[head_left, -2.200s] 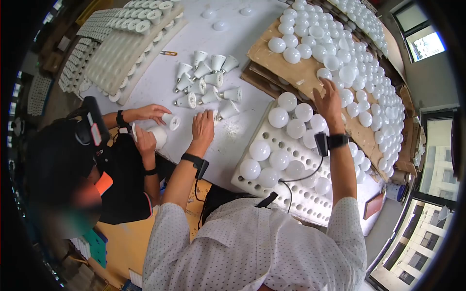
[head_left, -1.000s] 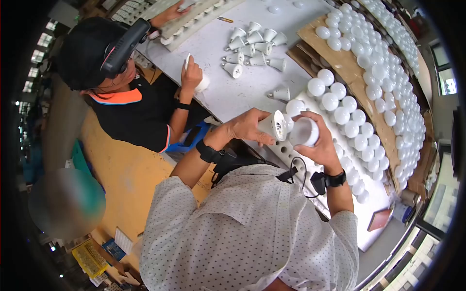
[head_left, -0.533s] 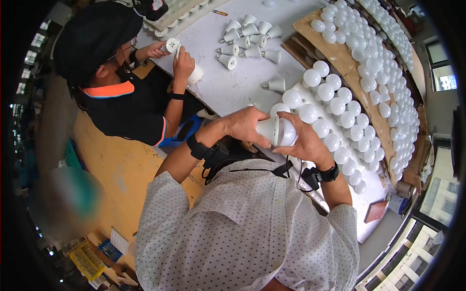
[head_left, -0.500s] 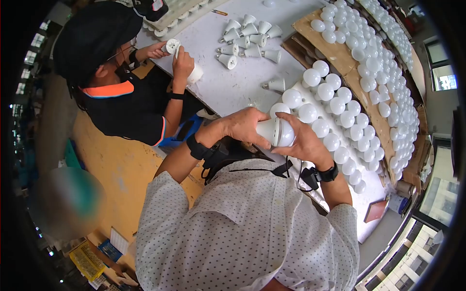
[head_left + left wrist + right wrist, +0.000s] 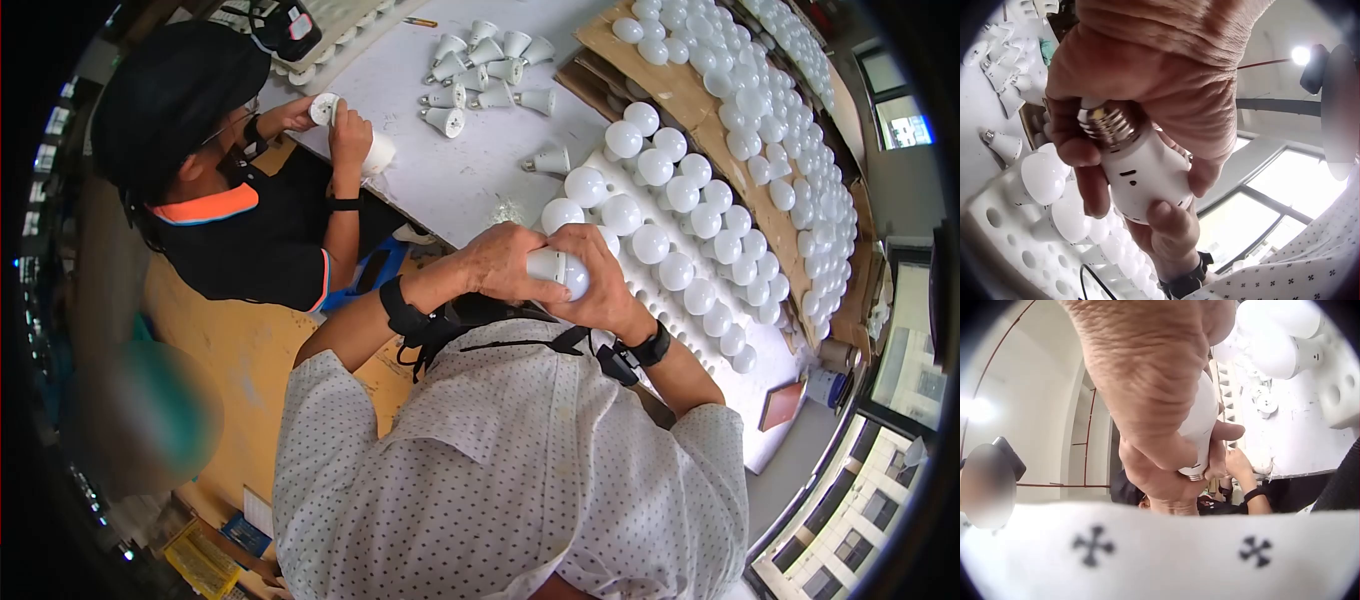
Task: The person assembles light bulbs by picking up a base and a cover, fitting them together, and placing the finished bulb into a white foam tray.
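Note:
A white bulb [image 5: 548, 266] is held between both hands in front of the chest. The left hand [image 5: 500, 264] grips its housing; in the left wrist view the fingers curl round the metal screw base [image 5: 1110, 128] and the slotted housing [image 5: 1144, 175]. From the other side the right hand [image 5: 598, 280] grips the rounded white dome [image 5: 576, 277], thumb and fingers bent round it. The right wrist view shows the right hand [image 5: 1154, 394] curled over the white bulb [image 5: 1200, 422], part of which it hides.
A white foam tray [image 5: 655, 295] with domed bulbs stands right of the hands, with cardboard sheets [image 5: 690, 85] of white domes beyond. Several bulb housings [image 5: 490, 70] lie on the white table [image 5: 440, 180]; one housing [image 5: 548, 161] lies apart. A person in a black cap [image 5: 175, 110] works at left.
Earlier the right hand left the dome-covered cardboard and the left hand the table. Housing and dome, apart a second ago, are now together, and the hands have closed in around them.

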Demonstrator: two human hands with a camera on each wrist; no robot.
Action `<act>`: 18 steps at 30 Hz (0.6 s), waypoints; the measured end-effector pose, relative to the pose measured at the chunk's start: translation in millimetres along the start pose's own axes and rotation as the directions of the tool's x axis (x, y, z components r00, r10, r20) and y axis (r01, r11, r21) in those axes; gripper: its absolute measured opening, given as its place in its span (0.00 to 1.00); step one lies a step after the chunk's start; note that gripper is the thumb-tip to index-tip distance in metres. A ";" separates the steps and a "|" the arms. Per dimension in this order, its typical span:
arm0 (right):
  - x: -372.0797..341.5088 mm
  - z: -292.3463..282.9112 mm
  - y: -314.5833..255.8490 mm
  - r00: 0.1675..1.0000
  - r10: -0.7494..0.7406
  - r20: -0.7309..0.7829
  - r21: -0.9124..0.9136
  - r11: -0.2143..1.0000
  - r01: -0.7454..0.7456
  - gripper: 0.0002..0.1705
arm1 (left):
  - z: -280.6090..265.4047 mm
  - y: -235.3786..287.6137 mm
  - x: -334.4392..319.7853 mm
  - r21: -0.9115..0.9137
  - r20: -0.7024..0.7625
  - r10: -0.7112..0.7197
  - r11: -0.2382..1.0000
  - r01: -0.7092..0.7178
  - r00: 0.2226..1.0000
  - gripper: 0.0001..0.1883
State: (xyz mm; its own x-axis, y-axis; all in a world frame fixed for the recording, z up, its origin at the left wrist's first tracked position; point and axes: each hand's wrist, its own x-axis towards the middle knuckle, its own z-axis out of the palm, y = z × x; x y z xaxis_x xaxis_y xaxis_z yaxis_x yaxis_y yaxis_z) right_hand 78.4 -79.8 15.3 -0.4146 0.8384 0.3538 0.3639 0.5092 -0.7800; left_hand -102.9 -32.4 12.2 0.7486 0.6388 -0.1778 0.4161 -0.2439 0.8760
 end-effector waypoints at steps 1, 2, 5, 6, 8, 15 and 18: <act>-1.1 -0.2 0.7 1.000 0.007 -0.010 -0.004 1.000 -0.007 0.36 | -0.5 2.4 1.8 0.002 0.011 0.005 1.000 -0.005 1.000 0.30; -2.2 -0.9 1.4 1.000 -0.007 -0.018 -0.004 1.000 0.007 0.35 | -0.9 6.4 2.9 -0.002 0.009 0.019 1.000 -0.019 1.000 0.30; -6.8 -1.8 2.4 0.998 -0.023 -0.050 0.009 1.000 0.024 0.33 | -1.1 11.1 5.8 -0.011 0.047 0.018 1.000 -0.018 0.999 0.27; -8.4 -1.7 2.3 0.997 -0.030 -0.071 0.023 0.999 0.032 0.32 | -1.3 12.0 6.6 -0.013 0.082 0.002 1.000 0.000 0.997 0.26; -9.1 -3.5 3.1 0.994 -0.049 -0.097 0.015 0.999 0.051 0.32 | -2.7 18.4 9.4 -0.038 0.071 0.041 0.999 -0.038 0.997 0.26; -29.4 -5.5 -4.8 0.980 -0.098 -0.174 0.012 0.995 0.101 0.28 | 10.9 34.5 14.2 0.078 0.157 0.097 0.991 -0.110 0.983 0.26; -40.7 -2.8 -6.1 0.976 -0.084 -0.202 0.003 0.996 0.087 0.26 | 19.9 34.5 14.9 0.074 0.191 0.124 0.987 -0.141 0.974 0.26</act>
State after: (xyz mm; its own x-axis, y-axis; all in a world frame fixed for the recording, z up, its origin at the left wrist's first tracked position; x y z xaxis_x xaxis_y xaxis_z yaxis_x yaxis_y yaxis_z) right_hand 95.4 -116.5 7.2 -0.2665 0.8144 0.5155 0.3238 0.5794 -0.7480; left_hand -67.1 -45.8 30.9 0.8791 0.4526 -0.1496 0.3437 -0.3845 0.8567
